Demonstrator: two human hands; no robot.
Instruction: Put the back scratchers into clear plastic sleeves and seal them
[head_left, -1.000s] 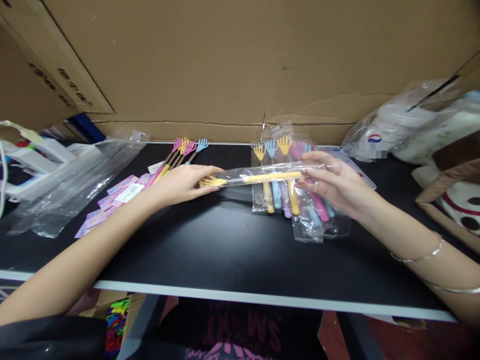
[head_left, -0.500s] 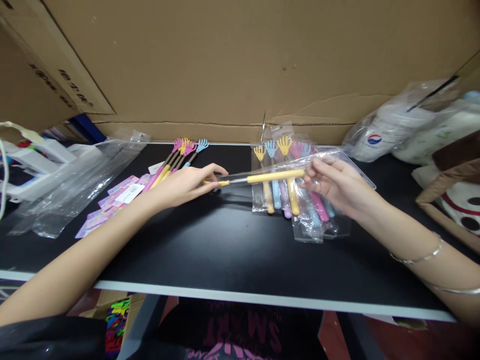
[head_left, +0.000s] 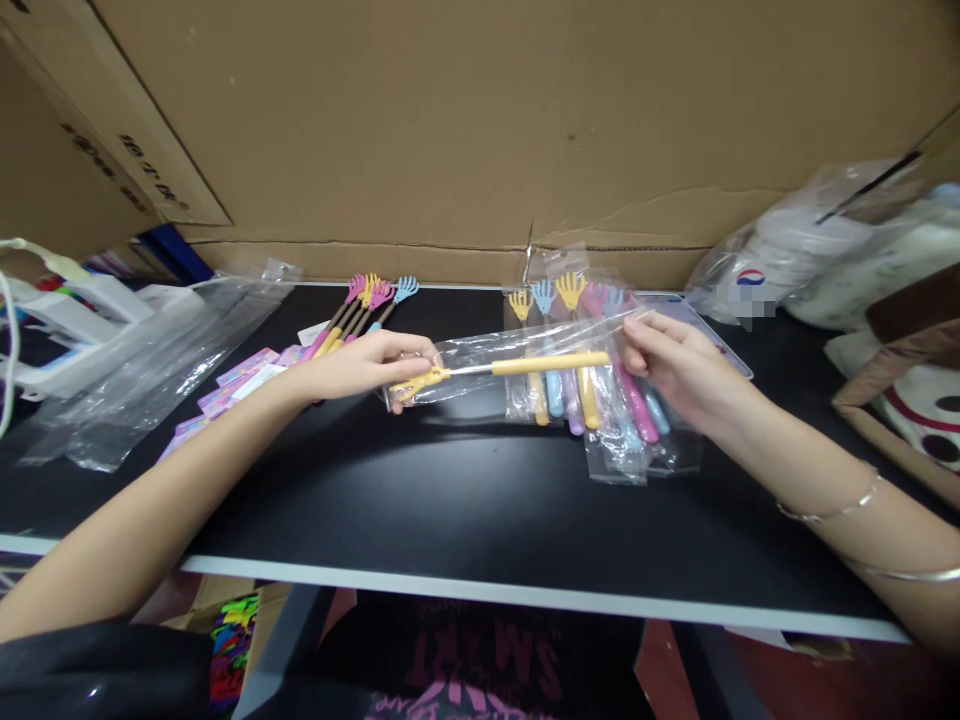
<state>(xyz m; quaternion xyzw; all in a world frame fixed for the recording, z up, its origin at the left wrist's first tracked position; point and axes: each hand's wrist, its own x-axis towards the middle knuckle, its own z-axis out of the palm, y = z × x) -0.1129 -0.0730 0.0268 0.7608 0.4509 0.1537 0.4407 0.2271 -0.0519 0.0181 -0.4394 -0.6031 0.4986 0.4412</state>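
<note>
A yellow back scratcher (head_left: 551, 364) with a hand-shaped head lies inside a clear plastic bag (head_left: 480, 350), stretched between my hands above the table. My left hand (head_left: 382, 365) is closed on the bag's left end, around the yellow claw head. With thumb and fingers pinched, my right hand (head_left: 664, 350) grips the bag's right end, just past the handle tip. Beneath and behind are several bagged back scratchers (head_left: 589, 400) in yellow, blue, purple and pink. Left of them, beyond my left hand, rest several loose back scratchers (head_left: 367, 300), their handles partly hidden.
Flat clear bags (head_left: 165, 370) and printed cards (head_left: 244, 372) lie on the black table (head_left: 480, 510). A white frame-like object (head_left: 82, 340) stands at far left. At right are a bagged cup (head_left: 780, 255) and a plush item (head_left: 922, 400). A cardboard wall (head_left: 450, 130) closes the back.
The yellow scratcher's head has turned into fuller view at my left hand, and the bag spreads wider and hangs slightly lower. My right hand stays nearly in place at its end.
</note>
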